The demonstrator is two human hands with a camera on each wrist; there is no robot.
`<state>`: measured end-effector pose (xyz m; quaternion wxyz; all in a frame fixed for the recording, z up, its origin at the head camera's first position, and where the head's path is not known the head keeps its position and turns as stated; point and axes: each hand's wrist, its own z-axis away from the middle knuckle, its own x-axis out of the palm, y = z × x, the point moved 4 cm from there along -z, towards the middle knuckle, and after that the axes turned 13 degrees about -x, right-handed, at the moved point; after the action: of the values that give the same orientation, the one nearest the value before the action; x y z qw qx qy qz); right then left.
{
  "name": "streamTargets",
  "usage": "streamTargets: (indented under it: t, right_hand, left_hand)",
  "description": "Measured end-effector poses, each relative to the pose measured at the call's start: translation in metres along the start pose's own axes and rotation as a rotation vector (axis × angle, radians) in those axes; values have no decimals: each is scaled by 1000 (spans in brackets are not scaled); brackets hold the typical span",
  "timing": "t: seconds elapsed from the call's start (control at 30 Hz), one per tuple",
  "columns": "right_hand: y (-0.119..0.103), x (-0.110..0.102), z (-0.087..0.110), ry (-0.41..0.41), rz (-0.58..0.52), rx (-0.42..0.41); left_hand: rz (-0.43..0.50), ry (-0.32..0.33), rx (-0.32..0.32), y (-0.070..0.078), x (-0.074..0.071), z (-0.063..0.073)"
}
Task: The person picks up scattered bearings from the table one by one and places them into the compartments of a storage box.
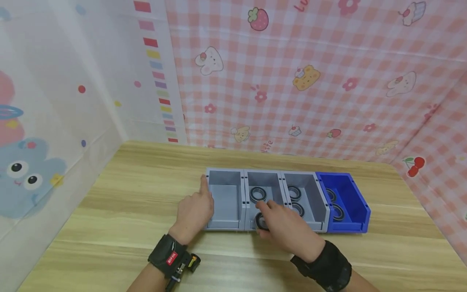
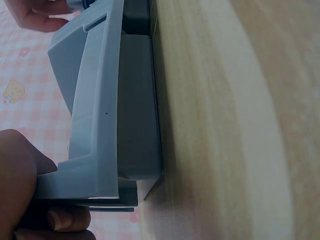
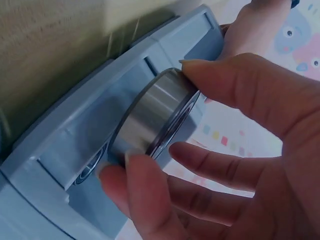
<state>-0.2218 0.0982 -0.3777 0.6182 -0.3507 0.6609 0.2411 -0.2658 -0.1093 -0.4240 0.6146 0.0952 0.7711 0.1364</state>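
Note:
My right hand [image 1: 288, 229] pinches a ball bearing [image 3: 155, 112] between thumb and fingertips. The bearing is tilted, its steel outer ring showing, at the front of the second grey bin [image 1: 264, 178]. Another bearing [image 1: 251, 196] lies further back inside that bin. My left hand [image 1: 195, 209] grips the side wall of the leftmost grey bin [image 1: 224, 202], index finger stretched along the outer side. In the left wrist view, the thumb and curled fingers [image 2: 67, 219] lie on either side of the wall. No bearing shows in this leftmost bin.
To the right, a third grey bin [image 1: 311, 213] holds two bearings, and a blue bin [image 1: 350, 196] at the row's end holds two more. All the bins stand side by side on a wood-grain table [image 1: 138, 182]. Patterned cloth [image 1: 277, 109] hangs behind it.

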Motion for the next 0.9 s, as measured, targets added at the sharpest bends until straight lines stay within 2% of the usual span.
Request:
streamTargets:
  t: [0.17,0.47,0.63,0.9]
  right_hand:
    - [5,1,-10,-2,-17,4]
    - [16,6,-25,-46,-47,98]
    - [22,7,-31,-57,-54,131]
    - [31,15,-38,-123,-97,212]
  left_hand:
    - [-1,4,3,1,-2,0]
    - [-15,34,19,1,-1,0]
    - [-2,13,5,1,-1,0]
    - [-4,3,5,1,-1,0]
